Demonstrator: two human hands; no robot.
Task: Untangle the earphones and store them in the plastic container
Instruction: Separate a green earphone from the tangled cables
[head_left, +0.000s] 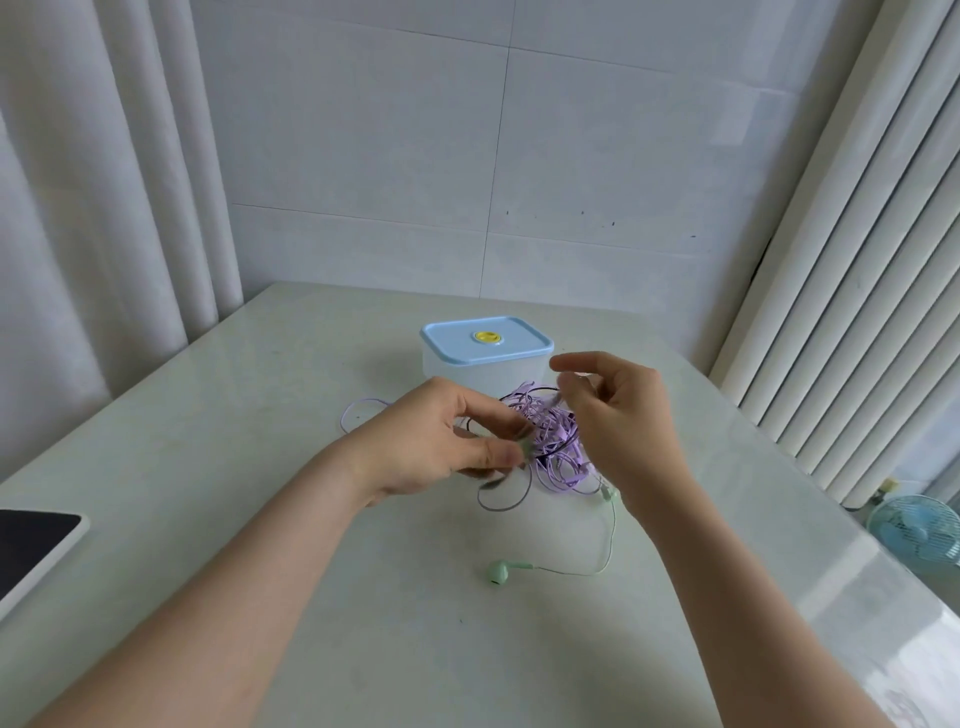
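- My left hand (436, 441) has its fingers curled, thumb and fingertips pinching a strand at the near edge of the tangle of earphones (553, 441). The strand is blurred, so I cannot say which cable it is.
- My right hand (623, 421) is raised on the other side of the tangle with its fingers bent. There is a smear at its fingertips, and I cannot tell whether they grip a cable or only hover.
- The tangle sits between my two sets of fingers on the table (260, 415). It is mostly purple cable, with a dark strand running through it.
- A grey loop (501, 501) hangs just below my left fingertips.
- A green earbud (497, 571) lies apart, nearer to me than either hand, and its thin cord runs back up under my right wrist.
- The plastic container (467, 371) stands just beyond my fingers, behind the tangle, with its blue lid (485, 338) on.
- I judge this to be the early part of the job. The knot looks dense and no pair is fully free.
- Left to do: separate each pair, take the lid off and store the earphones inside.
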